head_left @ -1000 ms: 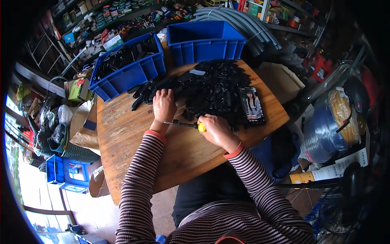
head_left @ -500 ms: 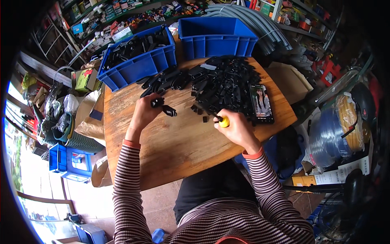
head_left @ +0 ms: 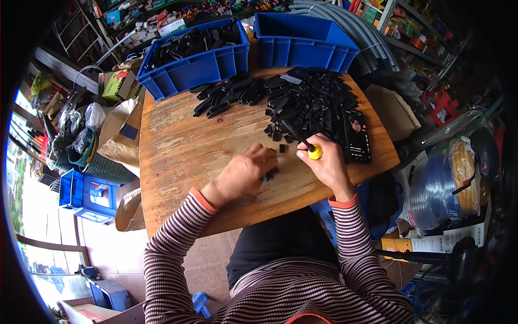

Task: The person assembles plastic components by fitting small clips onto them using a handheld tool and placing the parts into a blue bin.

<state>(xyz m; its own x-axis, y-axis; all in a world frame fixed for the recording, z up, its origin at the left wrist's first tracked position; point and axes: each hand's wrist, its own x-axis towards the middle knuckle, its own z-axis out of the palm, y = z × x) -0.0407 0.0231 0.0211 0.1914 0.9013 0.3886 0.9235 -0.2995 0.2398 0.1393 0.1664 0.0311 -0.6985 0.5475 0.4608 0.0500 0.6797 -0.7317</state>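
Right hand (head_left: 330, 166), its grip wrapped round a tool (head_left: 315, 153) with yellow handle and dark shaft, over the table (head_left: 178, 146); the tip is lost against heaped black parts (head_left: 318, 102); left hand (head_left: 243, 174), blurred, curls over a mostly hidden dark piece (head_left: 270, 174); whether it pinches, I cannot tell.

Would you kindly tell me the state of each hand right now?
Left hand: closed around a black piece, mostly hidden.
Right hand: closed, holding a yellow-handled tool.
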